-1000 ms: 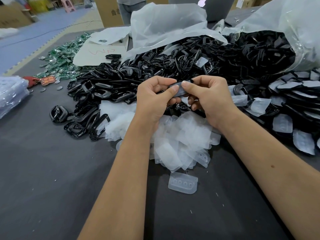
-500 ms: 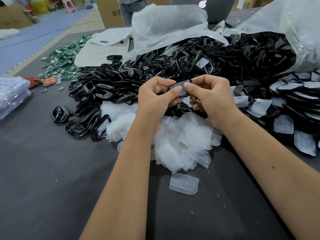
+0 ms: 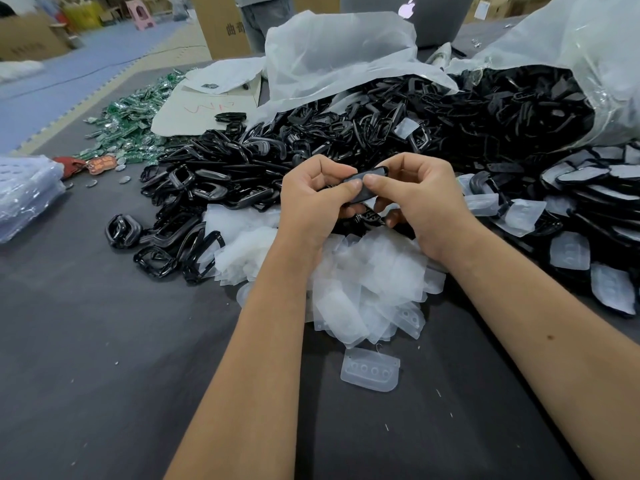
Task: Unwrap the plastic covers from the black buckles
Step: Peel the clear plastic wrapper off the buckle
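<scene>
My left hand point(image 3: 311, 199) and my right hand point(image 3: 422, 199) hold one black buckle in its clear plastic cover point(image 3: 367, 180) between them, above the table. Both thumbs press on its near face and the fingers curl round behind it. A heap of empty translucent covers point(image 3: 363, 282) lies right under my hands. One loose cover point(image 3: 370, 370) lies nearer me. Bare black buckles point(image 3: 214, 188) are piled to the left and behind. Buckles still in covers point(image 3: 585, 188) are stacked at the right.
A large clear bag point(image 3: 571, 39) spills black buckles at the back right. Green packets point(image 3: 131, 126) and a piece of cardboard point(image 3: 204, 109) lie at the back left. A stack of plastic sheets point(image 3: 24, 195) sits at the left edge. The dark grey table point(image 3: 86, 358) stretches toward me.
My thumbs have drawn closer together on the covered buckle, and it has tilted a little in my fingers. Both hands stay in the same place.
</scene>
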The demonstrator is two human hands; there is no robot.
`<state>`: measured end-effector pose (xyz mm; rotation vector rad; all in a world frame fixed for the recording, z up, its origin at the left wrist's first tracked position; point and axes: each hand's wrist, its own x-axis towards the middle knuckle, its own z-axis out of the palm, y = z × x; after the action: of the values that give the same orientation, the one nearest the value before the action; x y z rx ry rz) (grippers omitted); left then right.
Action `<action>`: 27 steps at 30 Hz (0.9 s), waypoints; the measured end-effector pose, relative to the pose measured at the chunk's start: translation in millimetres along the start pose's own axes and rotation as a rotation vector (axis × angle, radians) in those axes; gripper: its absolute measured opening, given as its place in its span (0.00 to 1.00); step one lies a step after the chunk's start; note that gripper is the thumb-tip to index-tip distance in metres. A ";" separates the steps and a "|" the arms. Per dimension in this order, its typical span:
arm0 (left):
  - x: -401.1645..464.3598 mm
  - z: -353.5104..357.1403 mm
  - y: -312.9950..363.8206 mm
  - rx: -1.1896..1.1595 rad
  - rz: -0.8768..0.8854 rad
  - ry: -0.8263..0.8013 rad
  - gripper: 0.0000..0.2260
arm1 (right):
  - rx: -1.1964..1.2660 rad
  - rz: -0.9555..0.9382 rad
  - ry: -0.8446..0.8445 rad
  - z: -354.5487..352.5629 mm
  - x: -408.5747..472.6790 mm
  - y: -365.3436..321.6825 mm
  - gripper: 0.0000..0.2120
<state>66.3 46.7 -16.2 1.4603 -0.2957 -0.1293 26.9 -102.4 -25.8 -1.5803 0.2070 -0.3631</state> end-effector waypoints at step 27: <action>5.7 -0.2 -9.3 0.040 0.065 0.067 0.07 | 0.072 -0.048 0.021 3.3 0.1 -0.9 0.06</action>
<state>72.7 44.4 -24.8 1.4895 -0.2919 -0.0217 28.1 -99.2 -24.9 -1.5126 0.1701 -0.4205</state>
